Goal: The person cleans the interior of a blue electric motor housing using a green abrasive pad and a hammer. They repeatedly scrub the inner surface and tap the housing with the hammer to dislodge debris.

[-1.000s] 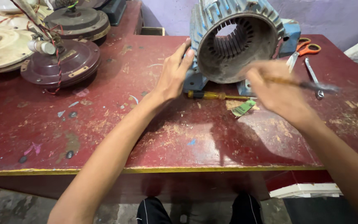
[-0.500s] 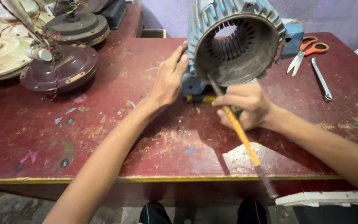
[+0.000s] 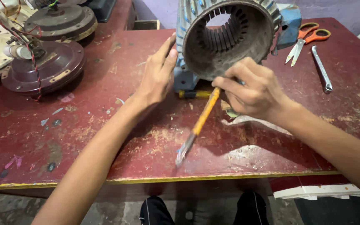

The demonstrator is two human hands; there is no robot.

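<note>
— One view only, from the head, so let us take it slowly. What could go wrong?

— The motor housing (image 3: pixel 230 37) lies on its side at the back of the bench (image 3: pixel 105 137), open bore toward the person. It looks heavy and round, so I judge it could roll or shift if the left hand (image 3: pixel 157 77) lets up; that hand is all that seems to brace it.

— How does that hand sit?

— Flat and open, fingers straight and pressed against the housing's left rim, arm stretched out from the lower left. It grasps nothing.

— And the other?

— The right hand (image 3: pixel 255 89) is closed, its grip wrapped around the upper end of a paintbrush (image 3: pixel 198 125) with a yellow handle. The brush slants down to the left, bristles pointing toward the near edge of the bench, away from the bore. The wrist is bent and the forearm comes in from the lower right.

— Any risk there?

— The hand holds the handle far from the bristles, so control could be loose. The knuckles sit just before the bore's metal rim, which may scrape them.

— Anything nearby to knock?

— A screwdriver (image 3: pixel 194 94) lies just under the housing; scissors (image 3: pixel 307 39) and a spanner (image 3: pixel 322 68) lie to the right, well apart.
</note>
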